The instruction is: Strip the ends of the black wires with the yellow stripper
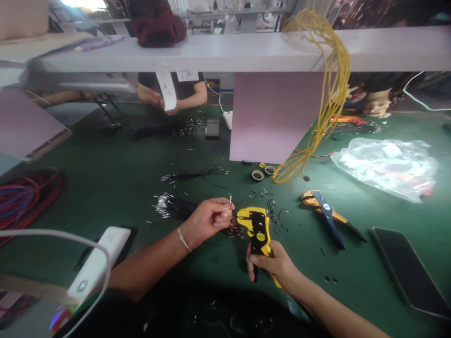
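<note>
My left hand (210, 215) is closed in a pinch on a thin wire (230, 199) whose pale, shiny tip sticks up past the fingers. Beneath and behind that hand lies a bundle of black wires (176, 206), with silvery ends at the left and coppery ends at the right. My right hand (271, 261) wraps round the handles of a yellow and black wire stripper (260, 230). The tool's jaws point up and left, a little to the right of the pinched wire and apart from it. Short black offcuts (276, 211) are scattered just beyond the tool.
A second wire stripper (326, 213) and a phone (408, 270) lie at right, below a clear plastic bag (387, 164). Yellow wires (333, 80) hang from the shelf (225, 51). Tape rolls (257, 175) sit mid-table. A white power strip (100, 263) is at left. Co-workers' hands (377, 104) show opposite.
</note>
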The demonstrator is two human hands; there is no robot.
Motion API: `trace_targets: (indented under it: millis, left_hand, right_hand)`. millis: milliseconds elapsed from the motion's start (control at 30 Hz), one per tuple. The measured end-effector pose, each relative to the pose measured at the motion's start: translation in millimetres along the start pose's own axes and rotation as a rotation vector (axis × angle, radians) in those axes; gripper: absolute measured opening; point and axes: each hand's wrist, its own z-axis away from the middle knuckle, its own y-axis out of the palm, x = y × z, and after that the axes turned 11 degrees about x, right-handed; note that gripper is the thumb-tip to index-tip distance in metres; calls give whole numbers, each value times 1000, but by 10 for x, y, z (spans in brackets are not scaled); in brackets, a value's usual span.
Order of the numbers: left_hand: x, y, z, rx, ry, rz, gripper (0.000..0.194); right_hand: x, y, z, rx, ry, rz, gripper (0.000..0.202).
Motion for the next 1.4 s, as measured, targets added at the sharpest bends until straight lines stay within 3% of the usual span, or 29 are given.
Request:
trace_targets:
  millis: [900, 1200, 1400]
  left_hand:
    - [47, -81, -27, 38, 26, 15, 11]
    - [-13, -77, -16, 32, 42, 6, 5]
    - [-42, -72, -7, 21, 70, -24, 7]
  right_hand:
    - [-90, 61, 27, -134, 96, 19, 34]
    - [-151, 47, 3, -184, 48, -47, 30]
    - [-60, 42, -8, -209, 26, -83, 29]
